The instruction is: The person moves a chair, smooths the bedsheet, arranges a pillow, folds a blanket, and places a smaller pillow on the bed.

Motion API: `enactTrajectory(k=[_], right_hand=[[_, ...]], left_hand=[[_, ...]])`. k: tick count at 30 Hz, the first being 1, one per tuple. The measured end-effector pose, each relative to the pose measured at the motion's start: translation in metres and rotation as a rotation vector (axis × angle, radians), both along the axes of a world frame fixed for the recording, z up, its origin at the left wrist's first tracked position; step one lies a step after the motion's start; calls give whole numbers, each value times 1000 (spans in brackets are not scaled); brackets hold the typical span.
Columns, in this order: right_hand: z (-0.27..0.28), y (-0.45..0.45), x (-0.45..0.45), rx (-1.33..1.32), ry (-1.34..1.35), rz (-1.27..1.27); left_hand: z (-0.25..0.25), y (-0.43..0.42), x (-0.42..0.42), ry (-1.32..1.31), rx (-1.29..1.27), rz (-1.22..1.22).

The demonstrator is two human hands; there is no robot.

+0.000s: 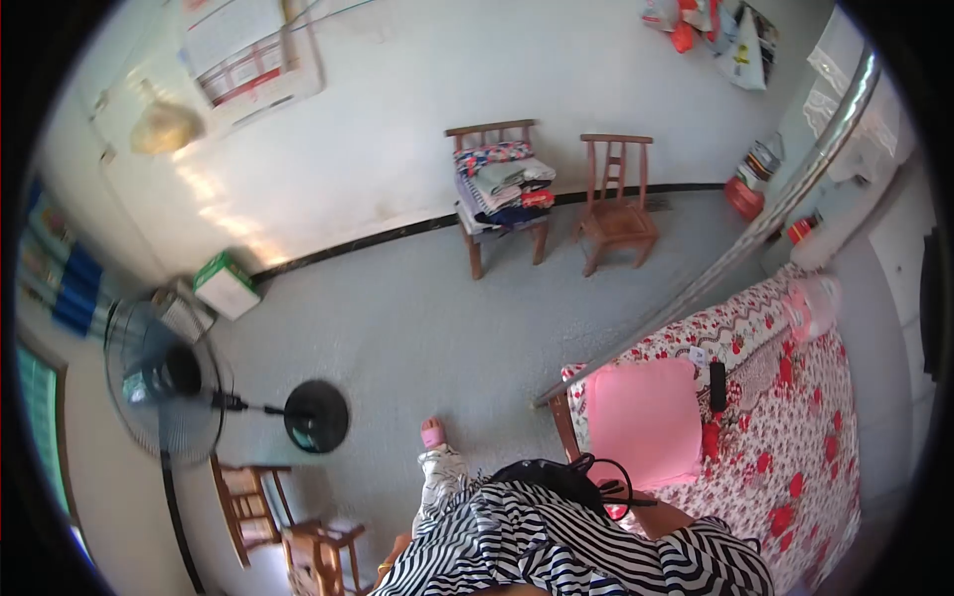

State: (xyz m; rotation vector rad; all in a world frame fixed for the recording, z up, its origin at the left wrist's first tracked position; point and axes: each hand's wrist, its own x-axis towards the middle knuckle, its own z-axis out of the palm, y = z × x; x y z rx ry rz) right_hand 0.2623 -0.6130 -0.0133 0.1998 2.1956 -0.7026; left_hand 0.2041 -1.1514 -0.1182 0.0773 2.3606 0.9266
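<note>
So, the black bundle (545, 477) sits at the waist, near side, not set down; the right hand (636, 497) is by its thin, curved cord loop (630, 485) — can't tell if the fingers close on it. Left hand (395, 549) low by the striped top (527, 531), fingers mostly hidden, state unclear. Cloth stack (502, 184) on the far wooden chair (475, 260) looks already folded, soft and layered. To the right: smooth pink pad (646, 417), squarish, rounded corners, on floral bedspread (785, 437) — how much is left, can't judge.
</note>
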Motion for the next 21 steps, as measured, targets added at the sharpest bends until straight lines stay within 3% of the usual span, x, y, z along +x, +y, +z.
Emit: enactTrajectory(k=[7, 9, 12, 13, 15, 18, 19, 21], right_hand=[[8, -110, -88, -105, 63, -289], [-122, -136, -69, -16, 258, -211], [-92, -174, -67, -79, 277, -365], [-85, -190, -67, -170, 328, -675], [-79, -205, -73, -250, 376, -1003], [-78, -208, -89, 77, -79, -767], [-152, -199, -70, -134, -283, -783], [-114, -189, -100, -1, -269, -849]], left_hand=[[-1, -54, -241, -70, -192, -463], [11, -70, -325, -58, -282, -617], [22, -78, -442, 17, -430, -817], [25, -70, -477, 69, -439, -812], [34, -34, -528, 160, -368, -686], [65, 55, -581, 217, -284, -586], [70, 87, -592, 185, -235, -589], [73, 142, -608, 161, -166, -638]])
